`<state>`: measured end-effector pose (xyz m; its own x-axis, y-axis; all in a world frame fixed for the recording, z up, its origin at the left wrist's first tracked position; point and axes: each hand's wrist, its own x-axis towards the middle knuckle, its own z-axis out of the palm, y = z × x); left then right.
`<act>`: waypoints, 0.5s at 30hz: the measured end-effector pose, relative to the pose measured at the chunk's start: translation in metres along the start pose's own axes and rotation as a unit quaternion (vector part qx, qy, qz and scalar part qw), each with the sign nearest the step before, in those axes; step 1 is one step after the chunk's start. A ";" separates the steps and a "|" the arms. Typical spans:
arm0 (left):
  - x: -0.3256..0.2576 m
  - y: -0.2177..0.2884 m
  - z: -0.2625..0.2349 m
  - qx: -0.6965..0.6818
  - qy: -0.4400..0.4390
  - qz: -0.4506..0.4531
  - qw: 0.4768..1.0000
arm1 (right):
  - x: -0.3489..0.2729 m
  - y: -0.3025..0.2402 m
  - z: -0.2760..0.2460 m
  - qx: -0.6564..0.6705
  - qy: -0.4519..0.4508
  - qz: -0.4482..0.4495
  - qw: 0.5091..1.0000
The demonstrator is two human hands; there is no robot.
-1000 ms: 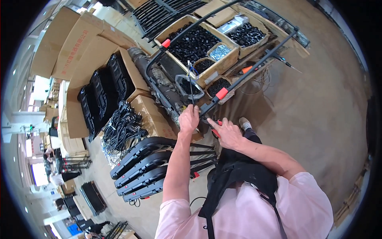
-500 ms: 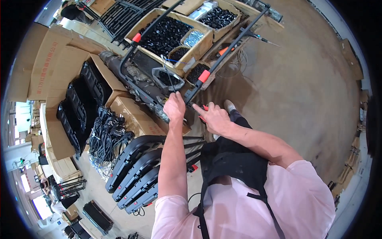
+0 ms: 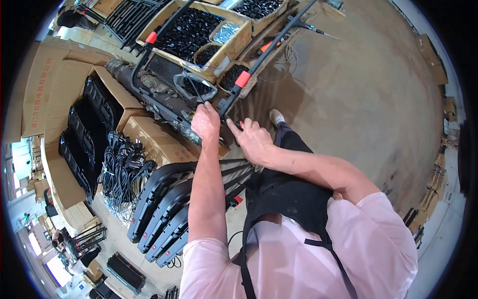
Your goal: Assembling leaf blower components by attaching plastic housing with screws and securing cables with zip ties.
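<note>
My left hand (image 3: pixel 205 122) is closed, pinching a thin black cable (image 3: pixel 197 90) that rises from its fingertips towards the parts boxes. Just right of it is my right hand (image 3: pixel 254 142), curled around a red-and-black hand tool (image 3: pixel 242 124) with the index finger stretched out. Most of that tool is hidden by the fingers, so its kind does not show. Both hands are at the near end of a black tubular metal frame (image 3: pixel 264 55), which carries a red sleeve (image 3: pixel 242 79) on one tube and another red sleeve (image 3: pixel 151 38) on the other.
Beyond the hands, a wooden box (image 3: pixel 234 42) holds many small black parts. A cardboard carton (image 3: pixel 55 107) with black plastic covers stands left, beside bundled black power cords (image 3: pixel 124 159). Several black curved housings (image 3: pixel 162 199) lean near my left arm. A screwdriver-like power tool (image 3: pixel 311 29) lies far right.
The whole scene has shifted left and slightly up in the picture. My hands keep their hold, with the right index finger still pointing towards the frame's end.
</note>
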<state>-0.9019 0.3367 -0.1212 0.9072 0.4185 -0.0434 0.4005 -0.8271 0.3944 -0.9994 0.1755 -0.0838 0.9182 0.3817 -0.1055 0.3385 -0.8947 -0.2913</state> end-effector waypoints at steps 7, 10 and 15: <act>0.000 -0.005 0.003 0.025 0.012 0.008 1.000 | 0.005 0.014 -0.007 0.109 -0.036 0.017 0.993; 0.000 -0.001 -0.001 0.024 0.019 -0.003 1.000 | 0.017 0.040 -0.010 0.285 -0.122 0.032 0.950; -0.001 0.003 0.002 0.010 0.018 0.000 1.000 | 0.021 0.093 0.048 0.750 -0.284 0.060 0.594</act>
<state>-0.9010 0.3334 -0.1223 0.9026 0.4303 -0.0107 0.4025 -0.8350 0.3751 -0.9582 0.1111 -0.1584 0.5547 0.7349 -0.3903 -0.6786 0.1280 -0.7233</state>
